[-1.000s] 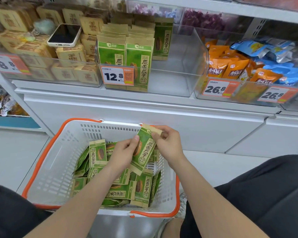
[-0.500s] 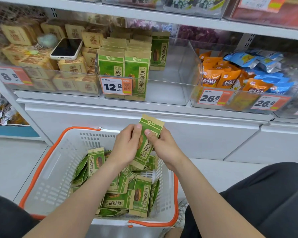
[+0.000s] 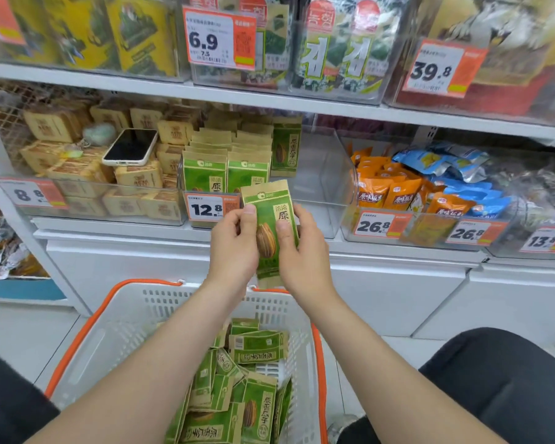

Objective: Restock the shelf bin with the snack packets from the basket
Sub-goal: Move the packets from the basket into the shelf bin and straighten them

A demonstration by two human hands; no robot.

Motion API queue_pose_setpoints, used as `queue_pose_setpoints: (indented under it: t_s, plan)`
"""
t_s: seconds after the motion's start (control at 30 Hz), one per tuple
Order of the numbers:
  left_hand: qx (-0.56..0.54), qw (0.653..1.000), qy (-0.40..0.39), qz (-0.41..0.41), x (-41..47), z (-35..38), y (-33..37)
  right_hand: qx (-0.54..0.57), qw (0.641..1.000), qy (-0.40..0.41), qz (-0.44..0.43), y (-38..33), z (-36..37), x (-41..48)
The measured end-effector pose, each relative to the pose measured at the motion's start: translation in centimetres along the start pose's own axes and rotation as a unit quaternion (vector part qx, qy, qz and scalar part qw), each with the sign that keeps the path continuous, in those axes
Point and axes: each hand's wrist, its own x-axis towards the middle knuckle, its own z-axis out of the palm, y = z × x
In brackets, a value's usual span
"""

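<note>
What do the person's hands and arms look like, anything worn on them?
Both are bare: the left hand and right hand have no gloves, and no rings, watch or bracelet show. The left forearm and right forearm carry no sleeves down to the frame's edge. Dark clothing shows at both lower corners.

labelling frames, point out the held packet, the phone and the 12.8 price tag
held packet [image 3: 267, 203], head view, green front
phone [image 3: 130, 146], head view, dark screen
12.8 price tag [image 3: 205, 209], head view, white part
</note>
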Motion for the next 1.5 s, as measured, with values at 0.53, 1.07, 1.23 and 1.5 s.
queue_pose_setpoints:
  t_s: [0.53, 1.07, 1.23, 1.5]
  plan:
    - [0.617, 0.685, -0.067, 0.381, 8.7, -0.8, 4.6, -0.023, 0.981, 0.007, 0.191, -0.5, -1.1, 19.7]
    - [0.646, 0.662, -0.011, 0.379, 11.4, -0.4, 1.0, -0.173, 0.964, 0.040, 0.197, 4.8, 6.1, 28.3]
    - [0.638, 0.667, 0.000, 0.384, 11.5, -0.2, 0.9, -0.155, 0.955, 0.125, 0.221, 5.0, 6.3, 28.4]
    - [0.642, 0.669, -0.004, 0.375, 11.3, -0.1, 1.3, -0.162, 0.967, 0.074, 0.183, 5.5, 6.4, 28.1]
